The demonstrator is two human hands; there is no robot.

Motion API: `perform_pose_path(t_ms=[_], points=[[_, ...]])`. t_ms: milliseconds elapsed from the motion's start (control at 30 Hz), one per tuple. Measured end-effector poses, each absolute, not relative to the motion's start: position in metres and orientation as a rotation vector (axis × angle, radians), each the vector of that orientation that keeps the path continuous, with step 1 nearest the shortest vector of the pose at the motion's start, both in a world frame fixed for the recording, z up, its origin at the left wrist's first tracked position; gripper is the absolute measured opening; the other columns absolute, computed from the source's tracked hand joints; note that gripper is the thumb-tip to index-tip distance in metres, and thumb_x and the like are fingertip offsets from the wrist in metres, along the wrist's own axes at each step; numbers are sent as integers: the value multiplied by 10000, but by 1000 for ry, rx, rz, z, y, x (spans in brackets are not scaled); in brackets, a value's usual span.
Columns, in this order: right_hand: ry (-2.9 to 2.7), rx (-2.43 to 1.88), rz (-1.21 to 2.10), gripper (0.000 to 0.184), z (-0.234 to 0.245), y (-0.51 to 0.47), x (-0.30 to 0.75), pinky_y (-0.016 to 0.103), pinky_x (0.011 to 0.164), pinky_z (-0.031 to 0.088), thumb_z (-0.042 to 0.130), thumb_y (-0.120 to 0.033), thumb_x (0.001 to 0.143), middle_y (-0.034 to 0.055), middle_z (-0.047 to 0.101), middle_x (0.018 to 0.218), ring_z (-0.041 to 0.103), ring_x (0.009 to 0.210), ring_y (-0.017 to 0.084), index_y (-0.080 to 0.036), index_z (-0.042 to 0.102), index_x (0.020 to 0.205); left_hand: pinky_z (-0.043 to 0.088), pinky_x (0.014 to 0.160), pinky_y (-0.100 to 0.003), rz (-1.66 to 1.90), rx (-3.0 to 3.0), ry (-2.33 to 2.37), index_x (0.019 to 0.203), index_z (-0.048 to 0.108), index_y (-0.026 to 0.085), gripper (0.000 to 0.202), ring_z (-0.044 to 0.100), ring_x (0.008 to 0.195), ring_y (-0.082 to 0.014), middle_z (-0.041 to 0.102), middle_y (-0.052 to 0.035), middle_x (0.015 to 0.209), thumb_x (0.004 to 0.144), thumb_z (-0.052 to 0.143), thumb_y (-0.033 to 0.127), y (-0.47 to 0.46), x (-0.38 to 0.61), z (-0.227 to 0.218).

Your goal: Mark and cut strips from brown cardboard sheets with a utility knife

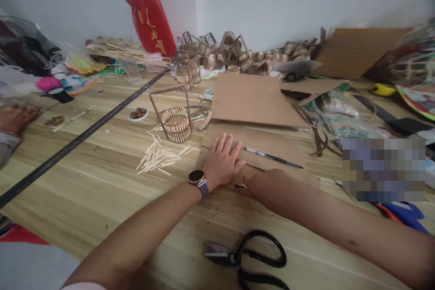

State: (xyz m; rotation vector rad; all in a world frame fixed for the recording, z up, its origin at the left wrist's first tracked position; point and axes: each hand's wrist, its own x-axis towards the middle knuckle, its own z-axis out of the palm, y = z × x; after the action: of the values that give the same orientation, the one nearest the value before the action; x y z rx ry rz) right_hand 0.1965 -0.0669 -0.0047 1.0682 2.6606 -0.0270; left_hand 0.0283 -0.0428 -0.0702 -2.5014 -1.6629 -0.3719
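My left hand (220, 161), a watch on its wrist, lies flat with fingers spread on a brown cardboard piece (272, 145). Close beside it, my right hand (254, 180) is closed and low over the cardboard. A small dark and yellow tip (241, 186) shows at its fingers; what it belongs to is mostly hidden. A thin dark line runs across the cardboard between the hands. A pen (273, 157) rests just beyond them. Behind lies a larger cardboard sheet (251, 99). A small handled basket of wooden sticks (176, 124) stands to the left.
Black-handled scissors (238, 256) lie at the front. Loose short sticks (159, 156) and a small dish of brown beads (138, 113) are left. A long dark strip (88, 133) crosses the table. Another person's hand (18, 118) is far left. Several small baskets (234, 54) are piled at the back.
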Motion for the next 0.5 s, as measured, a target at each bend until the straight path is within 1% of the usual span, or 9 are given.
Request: perform_pose_path(t_ms=[67,133,300,400,500], points=[[2603,1015,-14,237,-1,-68,193,268,493,476,587,-24,832,98,746,686,743,639,253,-186,736,922,261,1188,-527,-363,-2509,-1668,1489,424,134,610,242,1488,-365,331,-200,1581,1003,400,502,-43,28,-69],[2574,983,-13,242,3,-69,190,277,489,481,581,-29,838,117,757,723,753,681,281,-161,731,974,256,1191,-527,-346,-2519,-1674,1489,423,134,607,232,1492,-362,318,-199,1587,1003,405,497,-44,27,-67],[2505,973,-29,226,0,-67,191,312,486,495,589,-53,827,118,768,764,757,717,335,-154,725,976,248,1196,-526,-322,-2544,-1680,1492,417,129,605,204,1500,-364,291,-193,1600,1007,400,489,-45,25,-64],[2509,968,-10,249,-5,-66,195,291,463,473,573,-48,821,104,765,742,757,694,318,-167,719,984,244,1196,-529,-327,-2549,-1664,1500,403,137,601,193,1503,-362,282,-194,1603,1012,390,487,-45,24,-65],[2561,952,27,226,-10,-66,199,270,457,440,579,-53,820,99,761,728,755,680,285,-181,714,950,245,1193,-534,-336,-2555,-1643,1500,401,135,599,186,1505,-361,277,-201,1603,1015,384,487,-44,23,-67]])
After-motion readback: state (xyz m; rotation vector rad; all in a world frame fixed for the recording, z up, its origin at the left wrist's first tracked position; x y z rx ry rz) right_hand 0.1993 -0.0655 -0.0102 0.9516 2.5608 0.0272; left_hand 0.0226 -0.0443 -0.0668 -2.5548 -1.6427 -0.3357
